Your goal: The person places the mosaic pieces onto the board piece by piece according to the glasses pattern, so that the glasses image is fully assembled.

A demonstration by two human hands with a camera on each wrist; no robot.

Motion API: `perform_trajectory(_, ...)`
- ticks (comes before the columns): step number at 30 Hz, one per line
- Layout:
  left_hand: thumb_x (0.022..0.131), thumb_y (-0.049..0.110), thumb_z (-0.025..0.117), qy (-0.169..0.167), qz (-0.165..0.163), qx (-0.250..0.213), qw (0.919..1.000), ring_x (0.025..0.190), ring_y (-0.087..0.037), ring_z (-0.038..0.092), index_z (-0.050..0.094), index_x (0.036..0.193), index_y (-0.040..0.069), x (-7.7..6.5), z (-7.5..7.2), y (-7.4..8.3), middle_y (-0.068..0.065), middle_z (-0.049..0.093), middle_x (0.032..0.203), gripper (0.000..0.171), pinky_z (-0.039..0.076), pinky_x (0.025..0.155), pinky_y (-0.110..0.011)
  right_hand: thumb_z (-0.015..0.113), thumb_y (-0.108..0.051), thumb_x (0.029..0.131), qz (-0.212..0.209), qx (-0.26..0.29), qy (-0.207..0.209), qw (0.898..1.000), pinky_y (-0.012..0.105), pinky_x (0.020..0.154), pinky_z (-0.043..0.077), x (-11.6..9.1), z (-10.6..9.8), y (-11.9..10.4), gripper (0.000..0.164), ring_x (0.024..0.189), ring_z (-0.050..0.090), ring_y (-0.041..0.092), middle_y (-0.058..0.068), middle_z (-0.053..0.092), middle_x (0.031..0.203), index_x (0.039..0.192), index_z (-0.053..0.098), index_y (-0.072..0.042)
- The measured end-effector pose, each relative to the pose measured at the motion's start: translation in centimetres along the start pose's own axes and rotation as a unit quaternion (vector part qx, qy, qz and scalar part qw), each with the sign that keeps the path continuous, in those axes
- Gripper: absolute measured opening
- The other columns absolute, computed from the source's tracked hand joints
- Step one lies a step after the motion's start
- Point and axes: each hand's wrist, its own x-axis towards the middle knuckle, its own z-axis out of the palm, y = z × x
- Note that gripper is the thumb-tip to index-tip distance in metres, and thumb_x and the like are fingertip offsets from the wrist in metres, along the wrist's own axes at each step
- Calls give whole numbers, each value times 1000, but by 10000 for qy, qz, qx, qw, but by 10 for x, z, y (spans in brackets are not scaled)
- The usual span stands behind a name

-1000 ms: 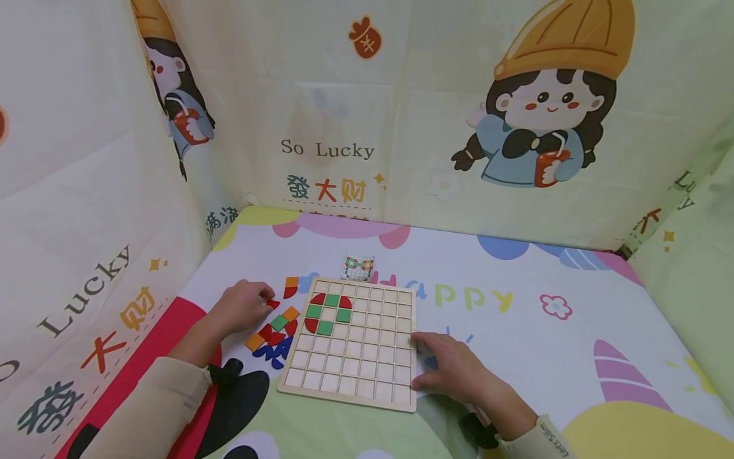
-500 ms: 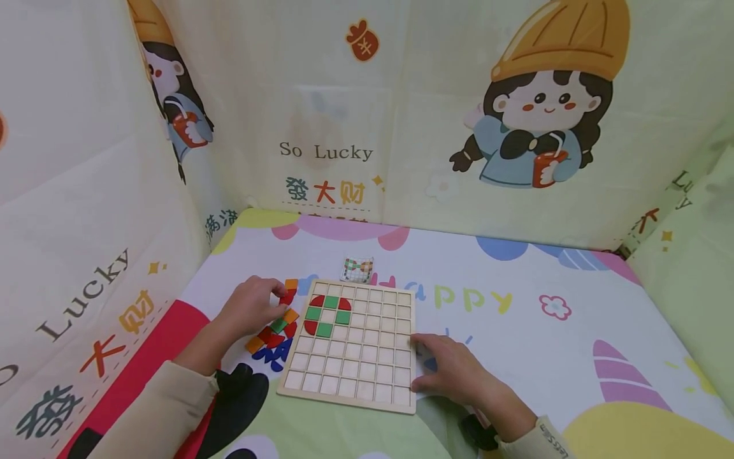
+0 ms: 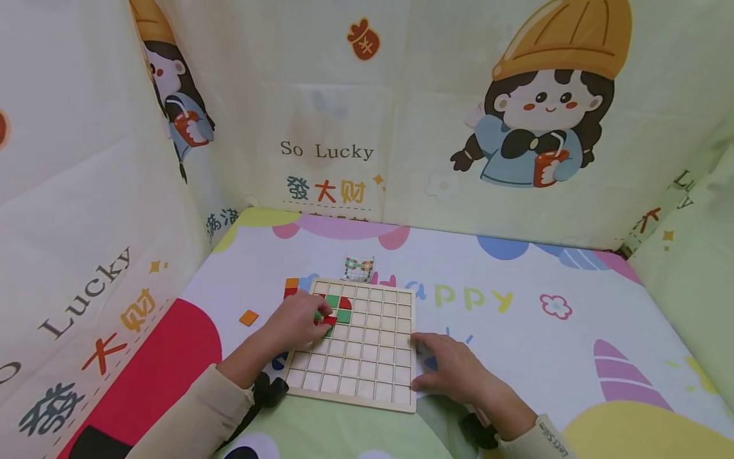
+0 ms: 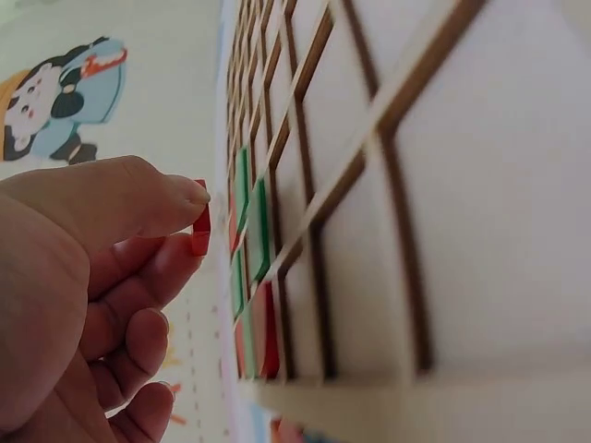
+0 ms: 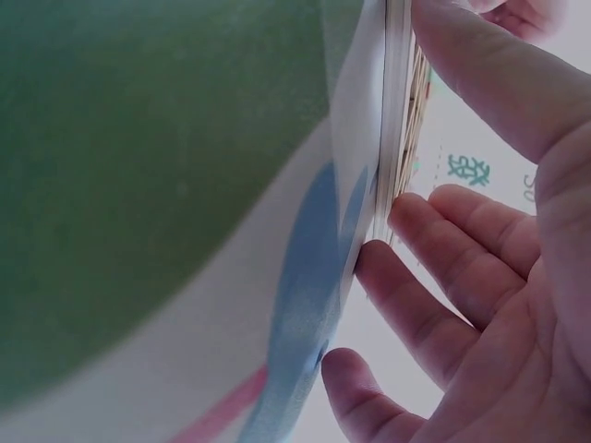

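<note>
My left hand (image 3: 291,322) is over the left part of a wooden grid board (image 3: 367,371). Between thumb and index finger it pinches a small red tile (image 4: 200,233), seen edge-on in the left wrist view, so its full outline is hidden. Below it in the grid lie green square tiles (image 3: 344,316) and a red rounded-corner tile (image 3: 345,303); the fingers cover others. At the board's right edge rests my right hand (image 3: 459,368), thumb and fingertips touching the rim and fingers spread, as the right wrist view (image 5: 443,286) also shows.
A small pattern card (image 3: 358,268) lies behind the board. Left of the board are a lone orange tile (image 3: 249,317) and another orange tile (image 3: 292,282) beside red. Blue pieces (image 3: 279,361) show partly behind the left wrist. Printed cloth walls (image 3: 413,127) surround the table.
My left hand has picked a red tile from the loose pieces at the left and carried it rightward over the board. The right hand has stayed at the board's edge.
</note>
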Motion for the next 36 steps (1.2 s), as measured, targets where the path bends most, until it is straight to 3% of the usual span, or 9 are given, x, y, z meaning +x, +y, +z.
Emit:
perform_trajectory(7, 84, 19, 80, 43, 334, -74, 9994, 92, -20, 56, 72, 92, 13, 2, 11, 8, 6, 67, 87, 13, 50, 74, -36, 91, -35, 71, 12, 32, -21, 10000, 55, 103, 41, 0, 0, -1, 76, 125, 54, 35, 11, 61, 132, 133, 59, -5)
perform_trajectory(14, 84, 19, 80, -87, 291, -77, 9995, 90, -17, 54, 73, 93, 15, 3, 15, 12, 7, 65, 86, 12, 49, 74, -34, 91, -34, 70, 33, -68, -23, 10000, 55, 103, 40, 1, 0, -2, 76, 125, 53, 35, 11, 61, 132, 132, 59, -5)
perform_trajectory(26, 85, 17, 79, 48, 241, 61, 9997, 91, -21, 57, 73, 92, 13, 5, 14, 11, 4, 68, 88, 11, 49, 77, -38, 90, -34, 71, -74, -129, 4, 9999, 56, 101, 41, 1, 0, 0, 75, 124, 54, 34, 11, 62, 131, 132, 60, -5)
perform_trajectory(36, 84, 19, 80, -197, 221, 83, 9995, 86, -17, 52, 73, 92, 16, 5, 15, 16, 7, 64, 85, 11, 46, 74, -35, 91, -35, 70, 1, -94, -25, 10000, 56, 102, 40, 1, 1, 0, 76, 125, 53, 34, 10, 61, 132, 133, 59, -5)
